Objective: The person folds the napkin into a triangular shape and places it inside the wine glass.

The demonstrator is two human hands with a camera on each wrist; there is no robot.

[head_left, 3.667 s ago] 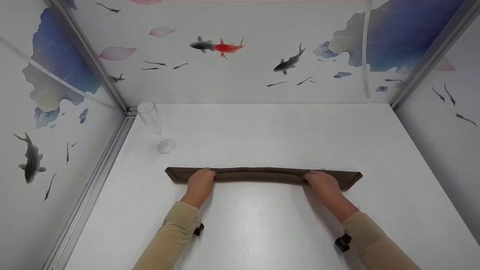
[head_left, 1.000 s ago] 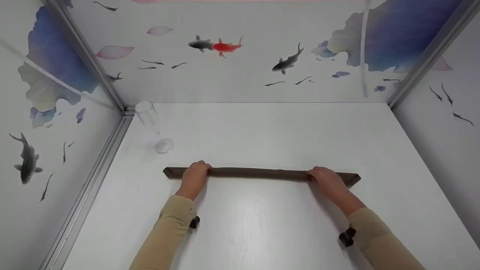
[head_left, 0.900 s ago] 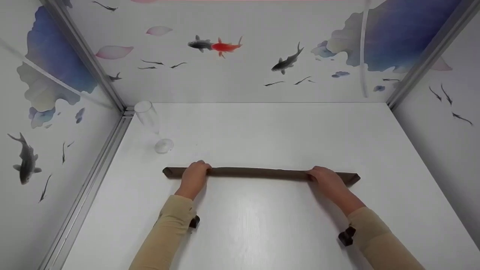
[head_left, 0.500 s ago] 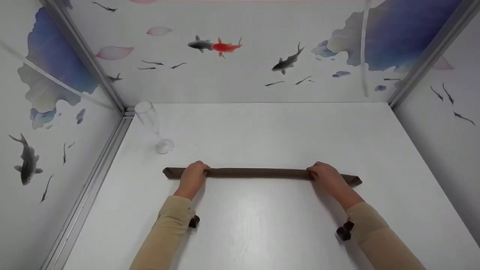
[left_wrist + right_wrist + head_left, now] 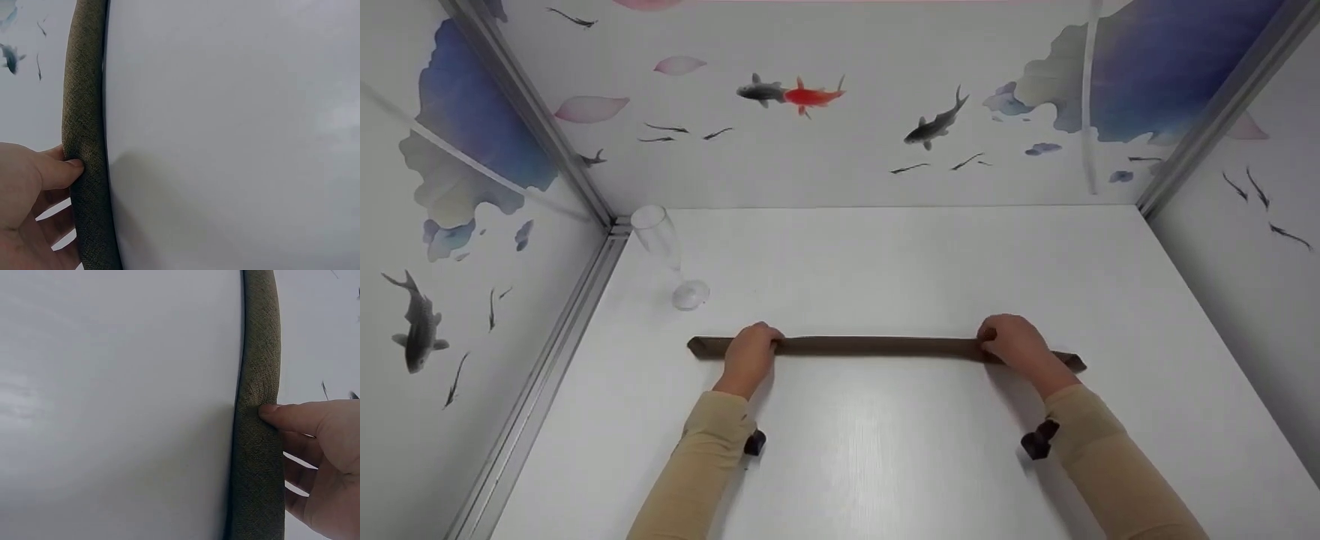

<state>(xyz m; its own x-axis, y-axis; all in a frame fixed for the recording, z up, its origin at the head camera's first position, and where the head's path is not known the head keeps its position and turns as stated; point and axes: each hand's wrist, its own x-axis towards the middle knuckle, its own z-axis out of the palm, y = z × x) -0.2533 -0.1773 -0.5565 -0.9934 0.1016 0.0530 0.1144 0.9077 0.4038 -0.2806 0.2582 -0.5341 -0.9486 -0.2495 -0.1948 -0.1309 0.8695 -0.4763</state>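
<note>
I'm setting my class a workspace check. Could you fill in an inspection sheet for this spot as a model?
Surface: white table, with some glare and shadows by the arms.
Job's things: a long brown cloth strip with a woven texture, stretched crosswise between the hands.
Clutter: one clear stemmed glass, upright toward the far left corner, apart from the strip.
Hands: left hand and right hand each pinch the strip inward from its ends; a small black device shows at each wrist.
Cables: nothing seen.
Surroundings: white walls printed with fish and petals, grey edging at the corners.
</note>
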